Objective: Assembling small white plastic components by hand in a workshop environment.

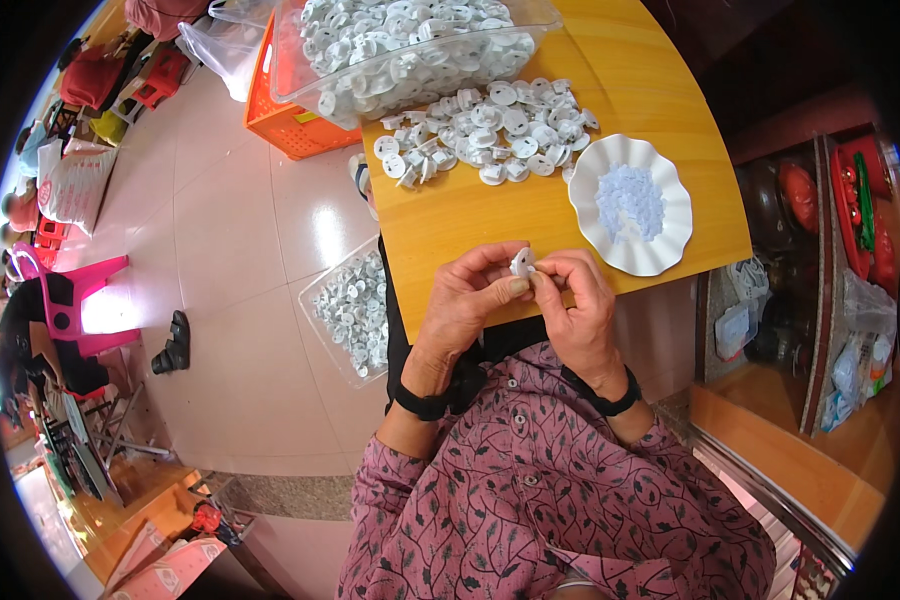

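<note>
My left hand (467,300) is closed, with thumb and fingers pinching a small white round plastic part (522,261) over the table's near edge. Against the same part, the thumb and fingertips of my right hand (582,308) are pressed together; whatever they pinch is too small to make out. Beyond my hands a loose pile of similar white round parts (510,132) lies on the yellow wooden table (470,218). To the right stands a white scalloped plate (677,205) bearing many tiny pale translucent pieces (632,200).
A clear plastic bin (420,65) full of white parts stands at the back left, by an orange crate (290,135). Left of the table, a clear tray (342,318) of similar parts rests on the floor. Shelves with bags (860,350) line the right side. A pink stool (90,300) stands far left.
</note>
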Action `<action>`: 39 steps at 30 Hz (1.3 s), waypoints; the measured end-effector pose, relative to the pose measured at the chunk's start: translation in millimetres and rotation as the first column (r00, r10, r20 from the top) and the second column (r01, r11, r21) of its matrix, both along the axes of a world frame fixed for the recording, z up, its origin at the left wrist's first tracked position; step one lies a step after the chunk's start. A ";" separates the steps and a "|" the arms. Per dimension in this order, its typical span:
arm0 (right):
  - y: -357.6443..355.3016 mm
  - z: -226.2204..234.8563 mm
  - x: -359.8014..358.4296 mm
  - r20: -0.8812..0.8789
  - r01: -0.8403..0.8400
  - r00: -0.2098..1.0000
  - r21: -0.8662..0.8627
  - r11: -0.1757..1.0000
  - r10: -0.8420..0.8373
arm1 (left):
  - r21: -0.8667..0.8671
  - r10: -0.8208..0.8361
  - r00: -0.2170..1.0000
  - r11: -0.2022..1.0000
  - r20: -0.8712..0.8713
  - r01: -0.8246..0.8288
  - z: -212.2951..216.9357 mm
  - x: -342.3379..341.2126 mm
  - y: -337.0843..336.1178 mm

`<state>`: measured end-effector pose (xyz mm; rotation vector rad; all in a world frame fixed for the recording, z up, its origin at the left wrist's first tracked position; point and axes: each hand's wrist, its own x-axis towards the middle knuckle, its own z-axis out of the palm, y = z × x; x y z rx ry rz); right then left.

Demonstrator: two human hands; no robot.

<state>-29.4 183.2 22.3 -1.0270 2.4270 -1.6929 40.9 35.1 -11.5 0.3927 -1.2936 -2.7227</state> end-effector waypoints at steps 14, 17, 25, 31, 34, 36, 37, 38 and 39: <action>-0.1 1.8 -2.1 -0.084 -0.009 0.996 0.034 0.999 0.011 | 0.001 0.003 1.000 1.000 -0.015 -0.003 0.5 -0.4 2.2; -0.7 1.1 -1.3 -0.108 -0.005 0.994 0.043 0.999 0.010 | 0.005 0.004 1.000 1.000 -0.001 -0.004 -0.3 -0.4 3.1; 0.5 2.1 -3.1 -0.090 0.004 0.996 0.008 1.000 -0.004 | -0.028 -0.009 0.999 1.000 -0.034 0.008 0.8 -3.1 0.6; 7.4 2.9 -0.8 -0.030 0.011 1.000 0.033 0.999 -0.010 | -0.024 0.008 1.000 1.000 0.012 -0.007 8.4 -6.8 -2.6; 13.7 -0.8 -2.9 0.019 0.023 1.000 0.011 1.000 -0.023 | -0.055 0.017 0.996 0.998 0.086 -0.013 24.5 -20.1 -15.1; 19.7 -3.9 -3.3 -0.006 0.035 0.999 0.015 0.999 -0.035 | -0.118 0.033 0.991 0.993 0.127 -0.018 39.2 -33.9 -26.2; 22.4 -4.8 -2.3 0.003 0.033 0.999 0.023 0.999 -0.033 | -0.143 0.065 0.988 0.989 0.139 -0.044 50.5 -42.0 -31.8; 26.5 -5.1 -1.7 0.012 0.037 0.999 0.035 0.999 -0.037 | -0.154 0.067 0.991 0.987 0.117 -0.048 58.6 -50.7 -38.8; 29.2 -5.4 -1.9 0.012 0.052 0.999 0.039 0.998 -0.052 | -0.163 0.066 0.993 0.985 0.095 -0.050 65.2 -60.6 -47.6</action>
